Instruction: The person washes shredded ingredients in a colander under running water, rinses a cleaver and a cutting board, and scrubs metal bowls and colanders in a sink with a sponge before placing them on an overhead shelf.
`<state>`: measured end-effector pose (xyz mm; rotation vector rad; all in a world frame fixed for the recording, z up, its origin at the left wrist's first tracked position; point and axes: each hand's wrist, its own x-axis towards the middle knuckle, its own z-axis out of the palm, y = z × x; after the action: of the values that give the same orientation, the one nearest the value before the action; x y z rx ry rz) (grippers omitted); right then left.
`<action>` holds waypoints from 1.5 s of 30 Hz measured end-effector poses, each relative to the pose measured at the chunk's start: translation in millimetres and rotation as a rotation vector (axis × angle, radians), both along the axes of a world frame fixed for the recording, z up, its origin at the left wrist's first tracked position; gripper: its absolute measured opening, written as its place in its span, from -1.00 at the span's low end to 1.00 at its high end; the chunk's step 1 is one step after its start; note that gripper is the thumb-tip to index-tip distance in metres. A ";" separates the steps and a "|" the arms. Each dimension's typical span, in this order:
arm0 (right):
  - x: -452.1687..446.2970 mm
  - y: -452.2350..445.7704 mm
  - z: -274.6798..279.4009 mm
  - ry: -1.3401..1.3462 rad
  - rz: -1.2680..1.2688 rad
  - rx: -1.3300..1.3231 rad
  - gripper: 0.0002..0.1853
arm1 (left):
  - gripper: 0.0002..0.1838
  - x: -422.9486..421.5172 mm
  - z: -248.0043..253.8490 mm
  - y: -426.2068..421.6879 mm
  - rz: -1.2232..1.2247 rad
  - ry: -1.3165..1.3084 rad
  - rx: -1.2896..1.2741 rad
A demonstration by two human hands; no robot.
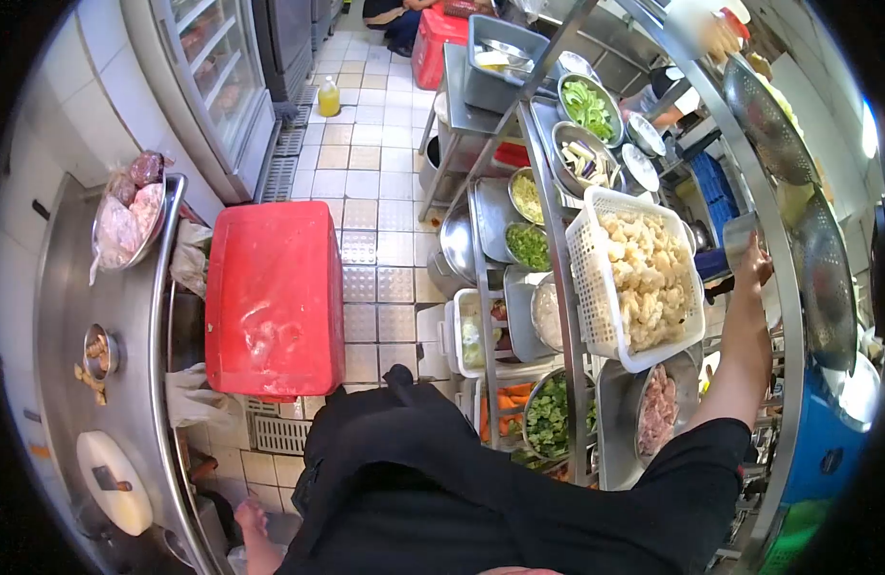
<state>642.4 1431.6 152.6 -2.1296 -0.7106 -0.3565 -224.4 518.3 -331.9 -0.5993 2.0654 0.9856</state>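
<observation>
My right arm reaches past the shelving rack on the right. At its end my right hand (pixel 753 261) is closed against a shiny metal object (pixel 740 233), too small to make out clearly. Nearer me on that rack are a white basket (pixel 579 278) of pale battered-looking pieces and a bowl of raw sliced meat (pixel 658 410). Low on the left, my left hand (pixel 252 517) hangs beside the steel counter (pixel 140 383); its fingers are small and blurred, and whether they are apart is unclear.
A red cooler box (pixel 273 297) stands on the tiled floor. Bowls of chopped greens (pixel 588 108) and vegetables fill the rack. The left counter holds a bowl of bagged meat (pixel 129 216) and a white board with a cleaver (pixel 114 482). A person (pixel 395 19) crouches far ahead.
</observation>
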 end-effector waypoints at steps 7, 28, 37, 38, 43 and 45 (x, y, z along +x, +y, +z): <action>12.2 77.1 -27.1 0.107 0.041 0.008 -0.04 | -0.79 112.6 14.0 14.3 0.157 -0.263 0.003; -44.7 139.8 -44.7 -0.030 0.378 0.035 -0.19 | -0.79 127.9 -3.4 18.4 -0.006 0.018 0.135; -51.4 141.1 -39.2 -0.006 0.402 0.034 -0.25 | -0.72 175.8 -20.4 18.0 0.029 0.087 0.054; -53.6 139.0 -38.2 0.007 0.411 0.039 -0.25 | -0.74 168.9 -18.0 20.7 0.049 0.051 0.067; -37.1 158.4 -53.7 0.170 0.640 0.231 -0.37 | -0.82 131.5 -3.8 47.9 0.090 0.015 0.085; -24.6 169.5 -63.5 0.360 1.017 0.381 -0.50 | -0.85 119.3 0.2 53.4 0.116 0.027 0.083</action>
<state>617.8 1601.1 89.1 -1.2089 -1.2626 0.4052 -105.1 571.8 -331.7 -0.6717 2.0204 1.1461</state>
